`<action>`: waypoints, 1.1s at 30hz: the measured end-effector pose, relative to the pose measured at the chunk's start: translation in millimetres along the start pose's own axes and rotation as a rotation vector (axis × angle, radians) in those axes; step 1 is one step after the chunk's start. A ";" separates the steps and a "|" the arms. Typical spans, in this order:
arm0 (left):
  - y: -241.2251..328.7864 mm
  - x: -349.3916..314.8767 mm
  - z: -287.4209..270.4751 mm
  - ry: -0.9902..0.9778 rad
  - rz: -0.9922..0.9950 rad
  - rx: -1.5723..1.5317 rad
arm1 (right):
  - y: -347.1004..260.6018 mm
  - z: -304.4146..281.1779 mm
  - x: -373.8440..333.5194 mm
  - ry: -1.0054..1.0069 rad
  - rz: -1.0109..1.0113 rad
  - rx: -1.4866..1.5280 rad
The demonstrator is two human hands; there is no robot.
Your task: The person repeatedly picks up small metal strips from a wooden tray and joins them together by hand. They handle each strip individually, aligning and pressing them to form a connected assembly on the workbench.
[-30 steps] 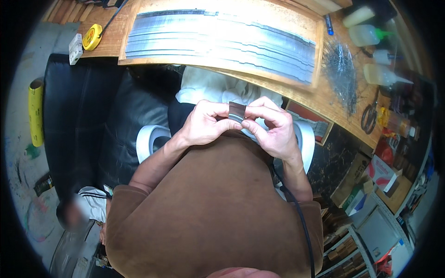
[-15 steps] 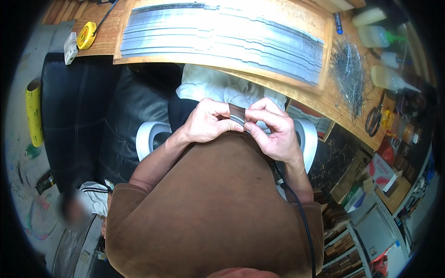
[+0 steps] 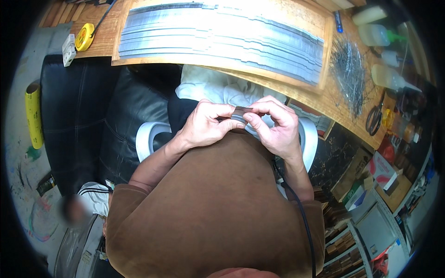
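A small dark brown piece with a pale, shiny grey edge (image 3: 239, 112) is held in front of my chest. My left hand (image 3: 209, 123) pinches its left side between thumb and bent fingers. At the opposite end, the thumb and forefinger of my right hand (image 3: 277, 126) close on it. The fingertips cover much of the piece, so its exact kind is unclear. Beyond my hands, a shallow wooden tray (image 3: 153, 59) on the table holds rows of thin grey strips (image 3: 222, 41), brightly lit in the middle.
Thin metal wires (image 3: 348, 76) lie heaped right of the tray, near scissors (image 3: 374, 116) and squeeze bottles (image 3: 391, 78). A yellow tape measure (image 3: 85, 37) sits at the table's left. Left of me is a black leather sofa (image 3: 76, 111), with another person (image 3: 95, 197) behind it.
The brown piece has tipped, so its face looks narrower now. My right thumb and fingers have shifted slightly up along it, while my left hand keeps nearly the same grip.
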State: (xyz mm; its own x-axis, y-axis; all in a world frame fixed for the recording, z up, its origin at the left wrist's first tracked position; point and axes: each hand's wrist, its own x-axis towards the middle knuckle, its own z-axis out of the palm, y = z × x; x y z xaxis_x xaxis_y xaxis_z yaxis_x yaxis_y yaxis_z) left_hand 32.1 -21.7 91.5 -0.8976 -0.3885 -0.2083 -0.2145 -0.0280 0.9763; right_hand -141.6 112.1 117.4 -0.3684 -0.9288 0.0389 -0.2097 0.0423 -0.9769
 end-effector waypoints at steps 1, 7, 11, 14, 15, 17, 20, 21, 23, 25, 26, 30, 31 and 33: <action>-1.2 -0.6 1.0 0.011 0.008 0.007 | -1.3 -0.1 0.4 -0.005 -0.005 -0.018; -5.6 -1.8 2.8 0.047 0.065 -0.011 | -2.6 1.0 0.3 -0.047 -0.029 -0.078; -5.2 -3.1 -2.0 -0.012 0.058 0.035 | -4.3 -0.2 0.4 -0.054 -0.070 -0.093; -13.9 -4.2 1.1 0.018 0.099 0.018 | -6.1 -0.7 0.6 -0.045 -0.092 -0.088; -15.2 -3.2 3.4 0.042 0.127 0.009 | -6.7 -0.8 0.6 -0.042 -0.096 -0.086; -14.1 -2.1 7.2 0.080 0.153 -0.013 | -6.1 -1.0 0.3 -0.048 -0.110 -0.098; -6.9 -1.6 8.5 0.095 0.154 -0.017 | -6.0 -1.6 0.4 -0.056 -0.127 -0.110; -6.3 -1.8 6.1 0.082 0.158 0.005 | -6.7 -1.7 0.7 -0.057 -0.132 -0.113; -5.8 -1.9 5.2 0.067 0.156 0.021 | -8.6 -1.1 0.7 -0.042 -0.129 -0.107; -5.2 -4.2 6.7 0.075 0.143 0.010 | -8.5 -0.4 0.5 -0.044 -0.134 -0.096; -3.9 -5.2 8.1 0.090 0.140 -0.009 | -7.3 -0.4 0.0 -0.049 -0.139 -0.090; -3.2 -5.8 10.5 0.100 0.131 -0.039 | -6.2 1.6 -1.1 -0.020 -0.147 -0.077; -3.9 -6.0 10.1 0.095 0.130 -0.035 | -5.8 1.7 -1.4 -0.017 -0.150 -0.081; -2.6 -5.5 9.2 0.092 0.133 -0.013 | -4.8 2.1 -1.8 -0.011 -0.156 -0.088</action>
State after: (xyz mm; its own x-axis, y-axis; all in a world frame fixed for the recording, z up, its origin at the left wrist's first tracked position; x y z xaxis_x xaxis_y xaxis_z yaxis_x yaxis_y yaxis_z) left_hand 34.1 -11.0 89.6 -0.8785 -0.4724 -0.0712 -0.0904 0.0180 0.9957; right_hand -138.0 112.8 121.6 -0.3156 -0.9305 0.1861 -0.3423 -0.0713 -0.9369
